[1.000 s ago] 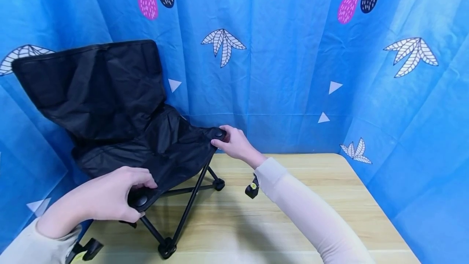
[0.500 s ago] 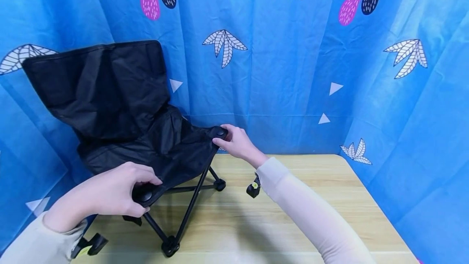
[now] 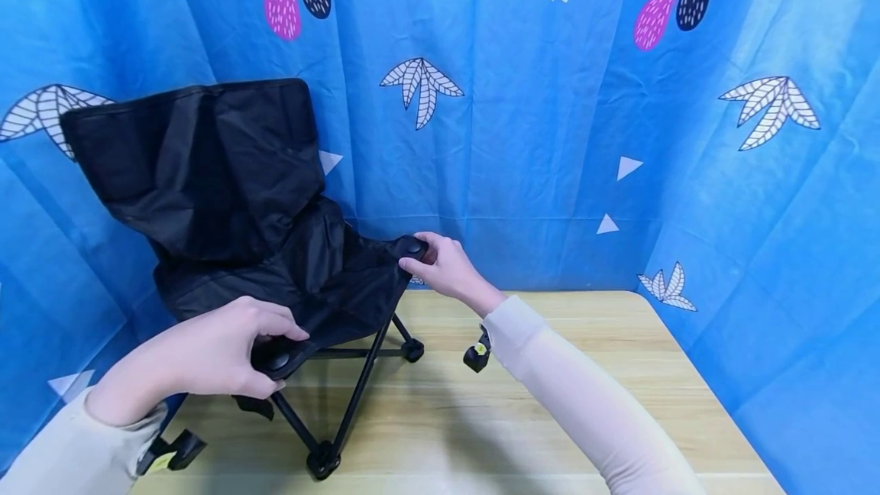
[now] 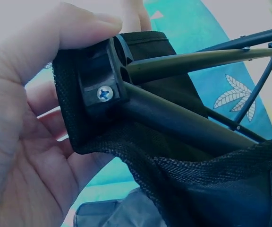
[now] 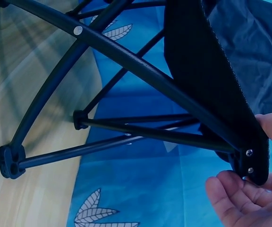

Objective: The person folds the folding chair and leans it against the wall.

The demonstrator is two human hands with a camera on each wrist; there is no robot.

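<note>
A black folding camp chair (image 3: 206, 174) stands unfolded on the left of the wooden table, its backrest up and its seat fabric creased. My left hand (image 3: 213, 350) grips the seat's near front corner, fingers over the top and thumb at the edge. In the left wrist view that corner's plastic joint (image 4: 100, 80) shows a screw and two tubes. My right hand (image 3: 450, 270) holds the other front corner between thumb and fingers. The right wrist view shows the crossed leg tubes (image 5: 122, 56) and a plastic foot (image 5: 11, 161). The chair's rear legs are mostly hidden in the head view.
A blue patterned curtain (image 3: 522, 136) hangs behind the table and along both sides. The wooden tabletop (image 3: 584, 373) extends right of the chair, with a rounded far corner. Small black wrist mounts (image 3: 477, 354) hang at both sleeves.
The chair's backrest and near front corner have shifted to the right, and my left hand has moved right and slightly up with that corner. My right hand has barely moved, still gripping its corner.
</note>
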